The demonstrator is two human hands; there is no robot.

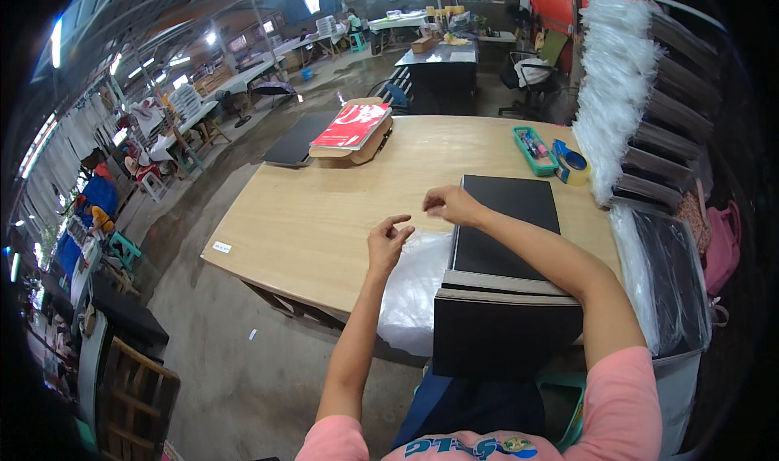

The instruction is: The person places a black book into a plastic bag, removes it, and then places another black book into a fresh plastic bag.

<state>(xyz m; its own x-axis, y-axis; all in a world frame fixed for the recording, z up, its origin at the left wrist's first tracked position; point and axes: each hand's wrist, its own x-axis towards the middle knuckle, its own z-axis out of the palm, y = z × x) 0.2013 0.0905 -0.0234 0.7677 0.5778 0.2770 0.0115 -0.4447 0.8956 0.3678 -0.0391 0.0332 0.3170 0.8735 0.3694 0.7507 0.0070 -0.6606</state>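
Head view: black rectangular box point(505, 226), flat, matte, sharp-cornered, lying on the pale wooden table point(324, 209) straight ahead, near end overhanging the table's near edge. Just left of the box, a clear plastic bag point(414, 286), thin, glossy, crumpled, draping over that same edge. Left hand point(387, 244) raised above the bag, just left of the box, fingers loosely curled and slightly apart, thumb near forefinger; whether gripping film, cannot tell. Right hand point(453, 204) at the box's far-left corner, fingers bunched together as in a pinch, contents too small to make out. Beyond the box, a green tray point(534, 151) and tape roll point(571, 164).
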